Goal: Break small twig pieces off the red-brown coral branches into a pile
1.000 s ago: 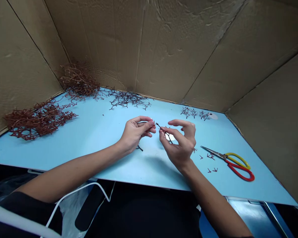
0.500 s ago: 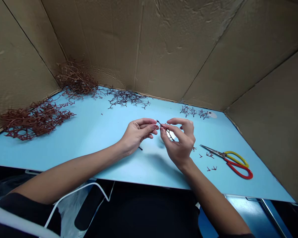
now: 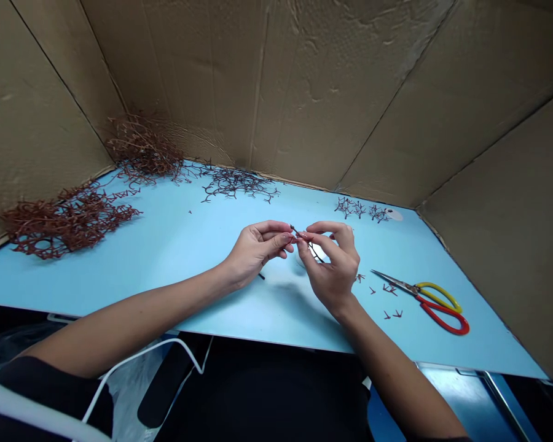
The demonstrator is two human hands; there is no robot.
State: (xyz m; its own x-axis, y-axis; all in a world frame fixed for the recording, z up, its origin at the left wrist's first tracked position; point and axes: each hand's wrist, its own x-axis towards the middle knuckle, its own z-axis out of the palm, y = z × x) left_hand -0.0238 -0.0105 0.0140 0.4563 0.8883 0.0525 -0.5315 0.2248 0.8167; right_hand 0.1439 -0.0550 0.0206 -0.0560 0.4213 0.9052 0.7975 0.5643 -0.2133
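Observation:
Over the middle of the table, my left hand (image 3: 265, 247) and my right hand (image 3: 334, 258) meet almost fingertip to fingertip. Thumb and forefinger of the right hand pinch a thin dark branched twig (image 3: 316, 253), whose tip points up and left toward the left fingertips. The left thumb and fingers are closed in a pinch; what lies between them is too small to make out. Below the left hand shows the end of a dark stick (image 3: 261, 276). Partly hidden behind the right hand is a round white object (image 3: 319, 250).
Scissors (image 3: 417, 290) with yellow and red handles lie on the right, beside several small reddish sprigs (image 3: 389, 288). Branched pieces (image 3: 345, 207) and a white disc (image 3: 394, 214) lie at the back right. Reddish-brown twig heaps (image 3: 69, 224) fill the left, dark twigs (image 3: 237, 182) the back. Cardboard walls (image 3: 276, 92) surround the table.
The fingertips of both hands have come slightly closer together around the twig. The rest of the table looks the same.

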